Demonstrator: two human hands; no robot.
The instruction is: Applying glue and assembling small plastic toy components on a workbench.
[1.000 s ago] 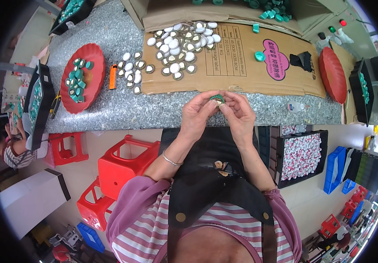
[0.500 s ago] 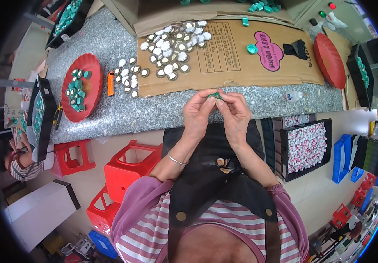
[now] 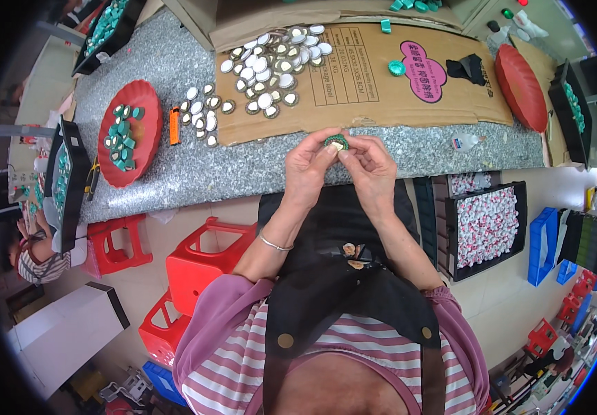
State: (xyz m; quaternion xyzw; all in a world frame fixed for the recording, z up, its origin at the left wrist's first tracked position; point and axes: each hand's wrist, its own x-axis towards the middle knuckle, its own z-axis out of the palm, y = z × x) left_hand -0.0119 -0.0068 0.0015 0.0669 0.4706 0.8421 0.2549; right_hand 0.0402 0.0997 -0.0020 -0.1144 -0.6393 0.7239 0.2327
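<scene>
Between the fingertips of both hands is a small round green piece (image 3: 337,142) with a dark rim and a pale patch at its near side. My left hand (image 3: 306,166) pinches it from the left, and my right hand (image 3: 370,166) pinches it from the other side. Both hands are above the front edge of the granite counter. Beyond them lies a flattened cardboard sheet (image 3: 354,76), with a heap of round white discs (image 3: 260,66) with dark rims on its left part. A single green cap (image 3: 396,68) rests farther right on the cardboard.
At left, a red oval plate (image 3: 147,131) holds green pieces, beside an orange cutter (image 3: 174,126) and yellow-handled pliers (image 3: 92,178). Toward the right are a small clear bottle (image 3: 464,142), another red plate (image 3: 520,90) and black trays. Red stools (image 3: 205,266) stand below the counter.
The green piece has tilted so more of its round face and pale patch shows. Both hands have risen slightly in the picture, still pinching it.
</scene>
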